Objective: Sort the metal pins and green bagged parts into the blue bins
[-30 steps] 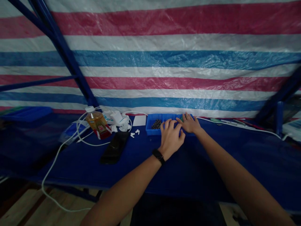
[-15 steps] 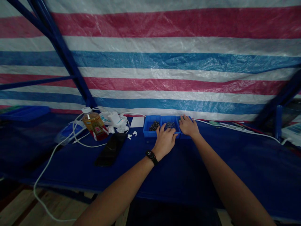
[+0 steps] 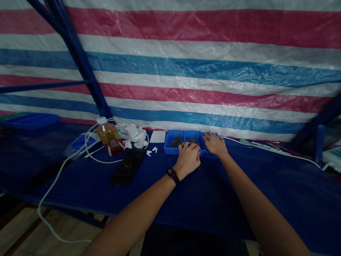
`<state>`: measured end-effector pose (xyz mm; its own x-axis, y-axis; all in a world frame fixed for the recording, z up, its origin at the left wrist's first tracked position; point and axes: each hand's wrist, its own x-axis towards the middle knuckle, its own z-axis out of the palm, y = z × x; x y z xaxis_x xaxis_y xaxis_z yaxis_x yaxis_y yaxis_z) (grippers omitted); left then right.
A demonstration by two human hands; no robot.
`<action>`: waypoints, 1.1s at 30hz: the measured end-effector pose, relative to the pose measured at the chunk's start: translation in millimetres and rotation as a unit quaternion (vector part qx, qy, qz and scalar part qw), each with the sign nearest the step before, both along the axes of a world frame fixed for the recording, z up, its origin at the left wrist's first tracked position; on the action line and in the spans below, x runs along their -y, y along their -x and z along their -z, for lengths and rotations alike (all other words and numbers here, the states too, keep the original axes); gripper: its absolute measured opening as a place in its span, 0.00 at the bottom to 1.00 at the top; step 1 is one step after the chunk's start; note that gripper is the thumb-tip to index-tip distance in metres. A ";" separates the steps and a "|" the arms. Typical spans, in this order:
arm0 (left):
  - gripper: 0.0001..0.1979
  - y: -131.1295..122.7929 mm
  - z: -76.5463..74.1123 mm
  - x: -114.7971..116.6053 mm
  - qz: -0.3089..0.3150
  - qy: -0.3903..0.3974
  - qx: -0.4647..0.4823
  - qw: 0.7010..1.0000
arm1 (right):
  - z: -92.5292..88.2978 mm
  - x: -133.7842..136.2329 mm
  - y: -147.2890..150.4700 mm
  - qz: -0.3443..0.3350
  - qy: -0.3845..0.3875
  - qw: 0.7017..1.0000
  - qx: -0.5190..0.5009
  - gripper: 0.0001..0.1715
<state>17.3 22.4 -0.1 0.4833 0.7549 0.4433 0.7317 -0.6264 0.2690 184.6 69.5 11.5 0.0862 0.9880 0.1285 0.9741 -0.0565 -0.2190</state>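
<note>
Loosely curled left hand (image 3: 188,156), right hand (image 3: 215,144), at boxy blue bins (image 3: 171,151), grips unclear, dark rounded pieces (image 3: 176,142) inside

A single head-worn camera looks forward and down across the blue table (image 3: 207,199) toward striped sheeting (image 3: 186,64).

You've got dim light | glare flecks the tarp (image 3: 202,67) | shadow darkens the table (image 3: 279,174) before you | edges soft, stretched

Three blue boxes (image 3: 172,152) are set side by side. Dark bits (image 3: 176,142) are held in the left one, thin silvery bits (image 3: 193,140) in the middle; the right one is mostly hidden.
</note>
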 end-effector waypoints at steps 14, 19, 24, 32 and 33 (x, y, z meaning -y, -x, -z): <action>0.10 8.2 -1.5 -3.7 0.029 0.033 0.047 0.998 | -1.6 1.6 4.9 0.000 0.008 1.000 0.008 0.36; 0.08 15.3 -4.1 -12.3 0.049 0.055 0.089 0.993 | -0.2 0.9 5.3 0.005 0.007 1.000 0.003 0.34; 0.08 17.1 -4.2 -18.7 0.034 0.054 0.078 0.995 | -4.4 4.8 10.3 0.016 -0.007 1.000 0.000 0.34; 0.33 56.7 -25.5 -30.5 0.073 -0.015 0.035 0.997 | -8.3 9.2 12.9 0.024 -0.071 0.996 -0.055 0.35; 0.36 64.0 -27.6 -32.4 0.061 -0.015 0.027 0.998 | -9.1 10.8 10.4 0.033 -0.104 0.992 -0.061 0.34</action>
